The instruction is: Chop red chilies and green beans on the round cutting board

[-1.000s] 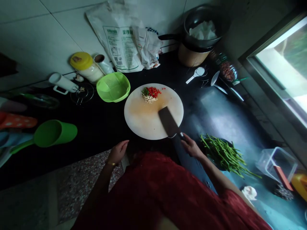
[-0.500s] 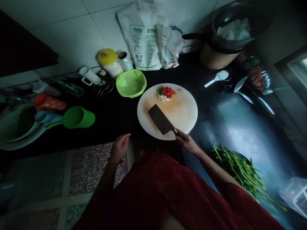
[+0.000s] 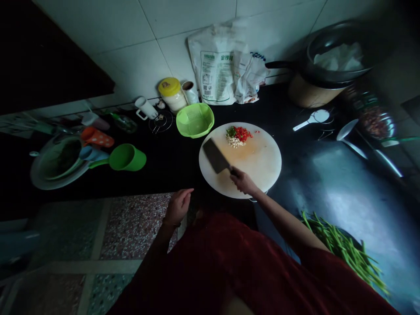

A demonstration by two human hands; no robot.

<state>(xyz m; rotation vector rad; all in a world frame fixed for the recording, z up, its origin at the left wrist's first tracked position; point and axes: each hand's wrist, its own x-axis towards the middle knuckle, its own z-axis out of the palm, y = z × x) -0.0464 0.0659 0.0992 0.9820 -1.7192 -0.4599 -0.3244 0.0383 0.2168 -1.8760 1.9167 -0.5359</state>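
- On my remote feed, the right hand (image 3: pixel 242 181) gripped the handle of a cleaver (image 3: pixel 216 156), its broad blade over the left half of the round white cutting board (image 3: pixel 262 168); whether steel touched board, I could not tell.
- The left hand (image 3: pixel 178 204) held nothing that I could see, its fingers loosely extended, off the near left edge of the board and apart from it.
- Chopped red pieces (image 3: pixel 243 133), a few green bits (image 3: pixel 231 131) and pale pieces (image 3: pixel 235 141) sat in one small heap toward the far side of the board; I judged that cutting finished, or nearly so, with only a few red scraps strayed to the right of the heap.
- Long green stalks (image 3: pixel 348 251) lay to the near right of the board, apparently whole; if they were meant for the blade, I reckoned that work had not begun.
- On the dark surface (image 3: pixel 170 164), just beyond the board's far left edge, stood a light green basket (image 3: pixel 194 121), none of the chopped food visible in it from my vantage.
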